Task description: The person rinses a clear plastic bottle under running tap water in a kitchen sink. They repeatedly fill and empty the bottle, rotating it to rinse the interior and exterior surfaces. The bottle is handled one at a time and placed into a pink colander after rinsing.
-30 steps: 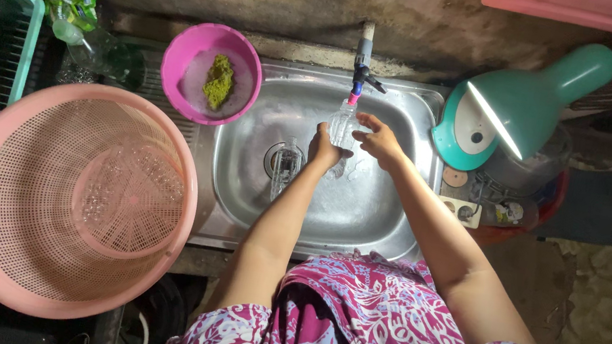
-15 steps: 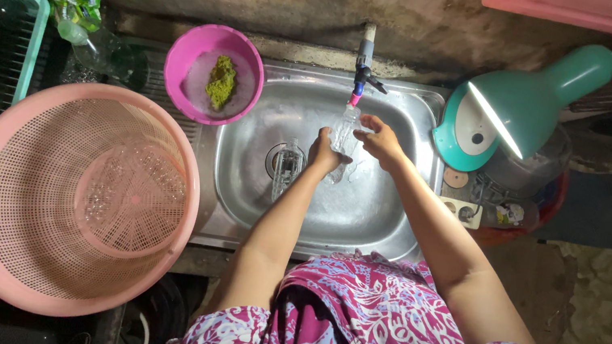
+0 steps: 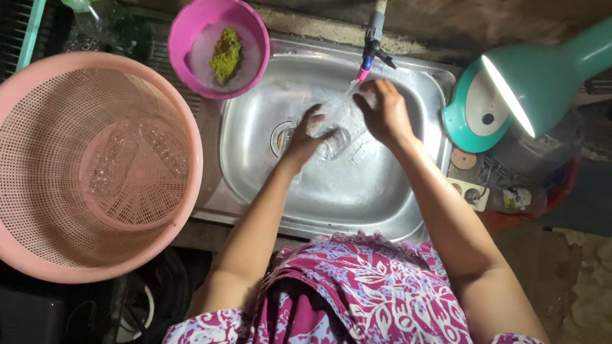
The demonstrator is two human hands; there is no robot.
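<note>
A second ago both hands met around the clear glass right under the tap, but by now the left hand had dropped nearer and to the left, over the drain, gripping the lower end of the glass. The right hand had gone the other way, a little farther and to the right, its fingers spread over the glass's upper end just beside the spout. The glass itself had tipped to lie slantwise between the two hands instead of sitting bunched beneath them.
</note>
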